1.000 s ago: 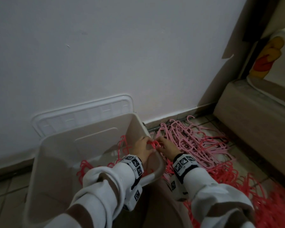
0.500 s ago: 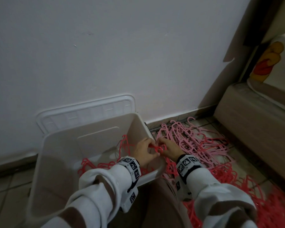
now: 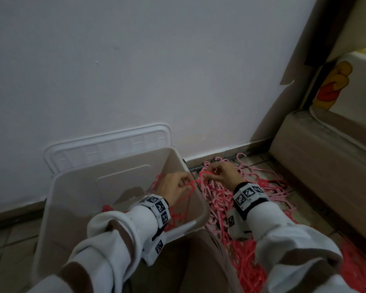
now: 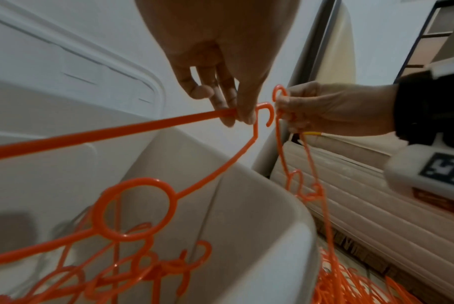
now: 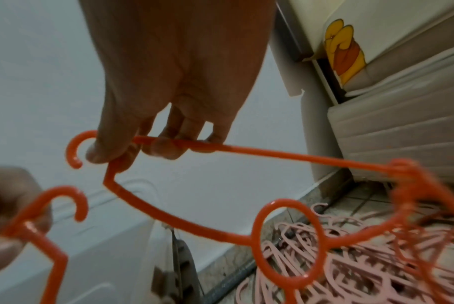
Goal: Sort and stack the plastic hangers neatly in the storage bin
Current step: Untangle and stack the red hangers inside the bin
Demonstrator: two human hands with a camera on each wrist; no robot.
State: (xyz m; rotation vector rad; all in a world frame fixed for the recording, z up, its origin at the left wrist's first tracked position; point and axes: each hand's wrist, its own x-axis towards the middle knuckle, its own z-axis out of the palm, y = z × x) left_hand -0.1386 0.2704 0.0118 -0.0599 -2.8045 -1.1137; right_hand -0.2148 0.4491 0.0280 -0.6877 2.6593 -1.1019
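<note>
The storage bin (image 3: 57, 199) stands on the floor at the left, its lid (image 3: 106, 144) propped against the wall behind it, with orange hangers (image 4: 132, 273) lying tangled in its bottom. The left hand (image 3: 173, 188) hovers over the bin's right rim, thumb and fingertips (image 4: 242, 118) pinched on one orange hanger (image 4: 134, 207) at its end, just beside the small end hook. From that pinch the hanger's long bar runs leftward and its curved side drops down into the bin, the round ring hanging low; its far end is cut off by the frame edge. Just beside it, not touching, the right hand (image 3: 222, 174) is held above the floor pile to the right of the bin, fingers (image 5: 166, 148) curled round the bar of a second orange hanger (image 5: 288, 238), thumb pressed next to its end hook. That hanger stretches away rightward, ring hanging down, and its far end is blurred. Under it, pink hangers (image 3: 254, 182) and more orange ones (image 3: 247, 263) lie heaped on the tiles; single hangers there are hard to separate.
</note>
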